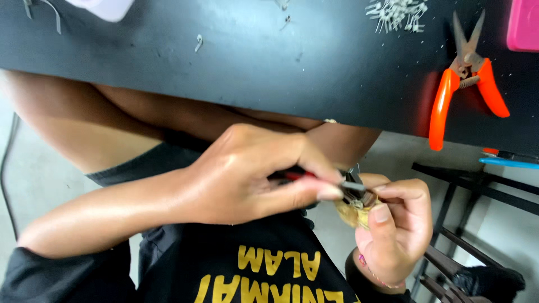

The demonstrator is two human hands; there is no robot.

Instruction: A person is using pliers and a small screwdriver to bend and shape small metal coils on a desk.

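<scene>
- Left hand: grip closed around a slim tool with a red-and-black handle; its metal tip points toward the right hand.
- Right hand: grip closed on a small component, yellowish below and dark with metal on top, pinched between thumb and fingers.
- Tool tip touches the top of the component. Exact contact point cannot be told; fingers cover it.
- Both hands work below the near edge of the table, over the person's lap, not on the table top.
- The component is therefore off the table, held in the air just under the near edge, toward its right end.
- Table top is black. On it near the right end: orange-handled cutters, jaws apart, blades pointing to the far edge.
- At the far edge, left of the cutters: a heap of small pale metal parts.
- Far right corner: a pink object, cut off by the frame.
- A few stray pale bits lie scattered on the left half of the table.
- A blue-edged item shows at the right, just past the near edge.
- Person wears a black shirt with yellow lettering.
</scene>
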